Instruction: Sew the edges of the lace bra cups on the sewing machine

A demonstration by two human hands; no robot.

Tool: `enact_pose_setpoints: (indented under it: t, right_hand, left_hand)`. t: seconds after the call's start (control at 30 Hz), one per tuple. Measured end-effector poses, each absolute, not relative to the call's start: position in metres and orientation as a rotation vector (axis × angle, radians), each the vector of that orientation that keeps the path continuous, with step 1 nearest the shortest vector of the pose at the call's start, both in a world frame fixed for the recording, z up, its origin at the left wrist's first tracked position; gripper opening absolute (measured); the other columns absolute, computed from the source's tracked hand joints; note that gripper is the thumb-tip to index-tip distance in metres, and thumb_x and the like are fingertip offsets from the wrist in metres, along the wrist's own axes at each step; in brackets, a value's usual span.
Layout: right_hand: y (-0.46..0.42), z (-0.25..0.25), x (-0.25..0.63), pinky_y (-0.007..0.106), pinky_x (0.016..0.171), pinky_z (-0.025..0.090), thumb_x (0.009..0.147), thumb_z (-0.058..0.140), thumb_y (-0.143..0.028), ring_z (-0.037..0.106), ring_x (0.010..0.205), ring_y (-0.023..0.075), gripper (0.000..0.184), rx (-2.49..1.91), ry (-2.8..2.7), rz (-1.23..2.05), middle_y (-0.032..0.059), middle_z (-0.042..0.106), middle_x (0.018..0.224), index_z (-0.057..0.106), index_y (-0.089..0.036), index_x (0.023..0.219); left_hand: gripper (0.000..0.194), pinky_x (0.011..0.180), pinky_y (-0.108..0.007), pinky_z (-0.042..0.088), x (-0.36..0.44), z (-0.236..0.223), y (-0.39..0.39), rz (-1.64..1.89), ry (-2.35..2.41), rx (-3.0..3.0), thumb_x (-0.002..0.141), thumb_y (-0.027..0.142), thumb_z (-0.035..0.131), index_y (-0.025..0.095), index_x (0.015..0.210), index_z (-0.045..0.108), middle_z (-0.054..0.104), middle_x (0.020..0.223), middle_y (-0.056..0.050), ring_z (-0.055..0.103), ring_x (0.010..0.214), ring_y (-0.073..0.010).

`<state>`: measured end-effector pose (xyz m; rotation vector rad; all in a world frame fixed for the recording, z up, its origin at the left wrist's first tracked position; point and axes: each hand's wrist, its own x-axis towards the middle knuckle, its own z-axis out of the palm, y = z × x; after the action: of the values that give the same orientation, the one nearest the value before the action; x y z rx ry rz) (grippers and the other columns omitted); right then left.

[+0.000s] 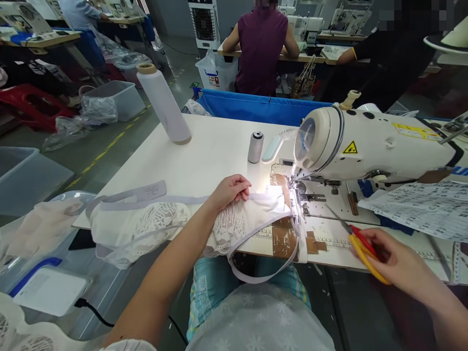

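Observation:
A white lace bra (228, 226) with pale lilac edging lies along the front of the sewing table. One end of it is under the needle area of the sewing machine (365, 141). My left hand (230, 191) rests on its upper edge with curled fingers gripping the fabric. A lilac strap (256, 279) loops down over the table's front edge towards my lap. In my right hand (389, 256) are scissors (360, 243) with red and yellow handles, their blades pointing up and left towards the machine. The blades are apart from the bra.
A tall thread cone (164, 105) and a small thread spool (256, 147) stand on the white table (204, 165). Printed sheets (424, 207) lie at the right. Left of me, a clear bin (106, 312) holds fabric and a white box. People work at machines beyond.

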<state>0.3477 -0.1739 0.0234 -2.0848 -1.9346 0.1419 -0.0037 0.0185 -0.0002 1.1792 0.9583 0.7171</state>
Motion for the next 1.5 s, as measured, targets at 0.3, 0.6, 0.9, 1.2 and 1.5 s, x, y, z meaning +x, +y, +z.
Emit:
enact_pose_setpoints:
  t: [0.3, 0.6, 0.9, 1.2, 1.5]
  right_hand:
    - [-0.089, 0.034, 0.222, 0.028, 0.050, 0.021, 0.083, 0.050, -0.049, 0.050, 0.052, 0.0162, 0.035, -1.774, -2.470, -0.260, 0.0038, 0.057, 0.057, 0.053, -0.019, 0.066]
    - [-0.068, 0.030, 0.209, 0.028, 0.050, 0.013, 0.082, 0.051, -0.049, 0.046, 0.049, 0.0143, 0.036, -1.751, -2.574, -0.356, 0.0042, 0.056, 0.054, 0.051, -0.019, 0.062]
    - [-0.068, 0.031, 0.207, 0.026, 0.051, 0.013, 0.085, 0.045, -0.050, 0.048, 0.050, 0.0129, 0.040, -1.772, -2.578, -0.349, 0.0037, 0.057, 0.055, 0.052, -0.017, 0.063]
    - [-0.067, 0.033, 0.207, 0.025, 0.049, 0.013, 0.087, 0.043, -0.051, 0.050, 0.049, 0.0128, 0.041, -1.838, -2.579, -0.299, 0.0033, 0.058, 0.055, 0.055, -0.017, 0.065]
    - [-0.121, 0.031, 0.277, 0.024, 0.044, 0.027, 0.077, 0.052, -0.056, 0.058, 0.056, 0.0202, 0.034, -2.363, -2.114, -0.058, 0.0024, 0.067, 0.067, 0.061, -0.024, 0.077]
  left_hand:
    - [0.011, 0.041, -0.017, 0.029, -0.005, -0.006, 0.020, 0.739, 0.913, 1.200, 0.082, 0.021, 0.059, 0.014, 0.074, 0.057, 0.060, 0.062, 0.000, 0.055, 0.048, -0.0054]
    - [0.011, 0.042, -0.017, 0.029, -0.004, -0.002, 0.019, 0.720, 0.902, 1.222, 0.085, 0.018, 0.055, 0.013, 0.075, 0.056, 0.061, 0.063, 0.000, 0.055, 0.048, -0.0043]
    - [0.011, 0.043, -0.016, 0.031, -0.005, -0.003, 0.019, 0.708, 0.913, 1.227, 0.085, 0.019, 0.055, 0.013, 0.075, 0.056, 0.061, 0.064, 0.000, 0.055, 0.049, -0.0042]
    - [0.011, 0.045, -0.018, 0.031, -0.004, -0.004, 0.020, 0.715, 0.940, 1.248, 0.083, 0.023, 0.056, 0.014, 0.076, 0.056, 0.060, 0.064, 0.000, 0.055, 0.050, -0.0061]
    - [0.019, 0.068, -0.030, 0.042, -0.026, -0.005, 0.038, 0.787, 1.827, 1.825, 0.084, 0.030, 0.047, 0.021, 0.078, 0.062, 0.067, 0.081, -0.002, 0.059, 0.075, -0.0172]
